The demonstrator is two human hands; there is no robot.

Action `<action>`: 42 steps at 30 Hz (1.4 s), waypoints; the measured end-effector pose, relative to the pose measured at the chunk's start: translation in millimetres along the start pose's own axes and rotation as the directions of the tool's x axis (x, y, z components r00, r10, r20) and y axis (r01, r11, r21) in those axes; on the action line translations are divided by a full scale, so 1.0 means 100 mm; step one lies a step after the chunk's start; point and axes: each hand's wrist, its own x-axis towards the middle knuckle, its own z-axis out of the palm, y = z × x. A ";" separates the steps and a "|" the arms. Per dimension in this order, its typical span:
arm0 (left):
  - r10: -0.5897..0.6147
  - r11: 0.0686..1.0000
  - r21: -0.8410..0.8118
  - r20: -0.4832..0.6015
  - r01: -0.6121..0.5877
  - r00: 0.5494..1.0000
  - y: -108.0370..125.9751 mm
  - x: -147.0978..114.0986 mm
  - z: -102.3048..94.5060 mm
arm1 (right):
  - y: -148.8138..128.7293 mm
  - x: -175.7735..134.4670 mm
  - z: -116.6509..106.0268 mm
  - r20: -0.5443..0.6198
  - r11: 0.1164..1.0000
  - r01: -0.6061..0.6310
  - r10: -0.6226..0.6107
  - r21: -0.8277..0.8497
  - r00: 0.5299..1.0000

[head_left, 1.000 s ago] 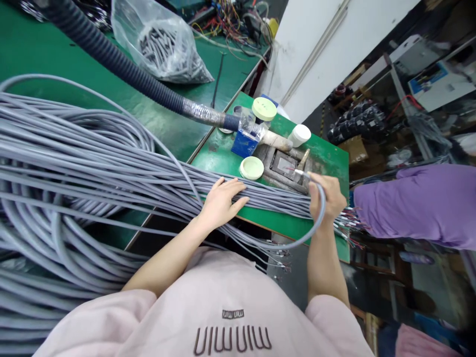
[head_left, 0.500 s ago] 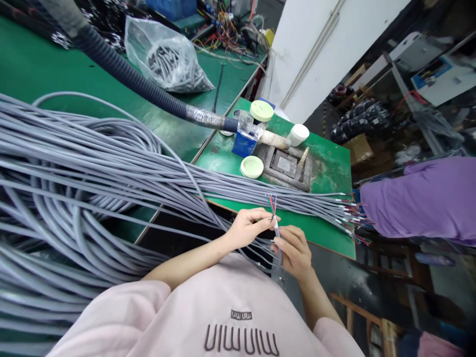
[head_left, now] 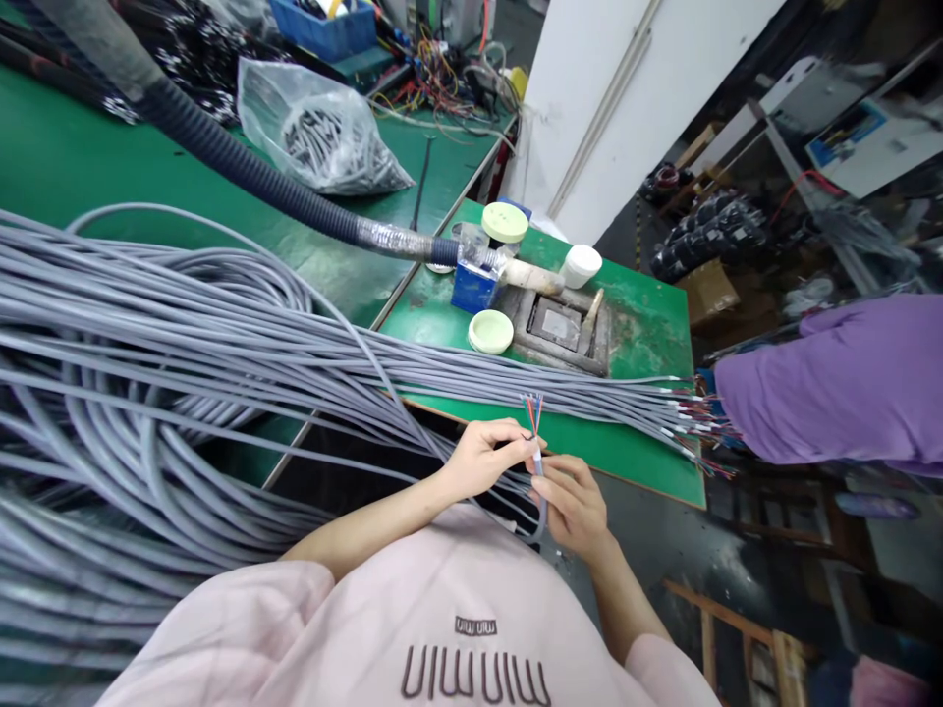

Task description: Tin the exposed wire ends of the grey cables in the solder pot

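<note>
My right hand (head_left: 573, 503) is closed around a grey cable (head_left: 540, 481) a little below its stripped end. Above the white band on that cable, several thin coloured wires (head_left: 533, 414), red, blue and others, fan upward. With thumb and forefinger my left hand (head_left: 482, 457) pinches at the base of these wires, beside the white band. A large bundle of grey cables (head_left: 457, 368) runs across the bench just beyond my hands. Its stripped ends (head_left: 693, 417) lie at the right, with red, white and dark wires showing.
A solder pot (head_left: 558, 327) sits in the green bench (head_left: 648, 339), with a suction hose (head_left: 272, 191) reaching over it. Around it stand a pale green dish (head_left: 490, 332), a white jar (head_left: 582, 265) and a blue box (head_left: 473, 286). A person in a purple top (head_left: 832, 378) is at the right.
Both hands stay on the cable and have shifted slightly left and down in view. The coloured wires are spread a little differently. The whole scene has moved slightly with the camera.
</note>
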 end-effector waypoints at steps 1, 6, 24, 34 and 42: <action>-0.004 1.000 -0.003 -0.003 0.004 1.000 -0.01 0.00 0.00 | 0.00 0.00 0.00 0.005 1.000 -0.001 0.001 0.001 1.000; -0.033 0.999 -0.018 -0.022 0.033 0.999 -0.05 0.01 -0.01 | 0.03 0.00 0.02 0.036 1.000 -0.009 0.009 0.007 0.999; -0.250 0.945 -0.224 -0.036 0.236 0.967 -0.14 0.07 -0.01 | -0.01 0.07 0.10 0.119 1.000 0.018 -0.020 0.024 0.993; -0.039 0.905 0.421 0.208 -0.054 0.977 -0.15 0.19 -0.03 | -0.09 -0.64 -0.39 -0.061 0.835 -0.351 0.361 -0.424 0.931; 0.135 0.302 0.920 0.219 -0.250 0.966 -0.32 0.57 -0.22 | -0.26 -1.02 -0.40 0.170 0.511 -0.817 0.859 -0.267 0.482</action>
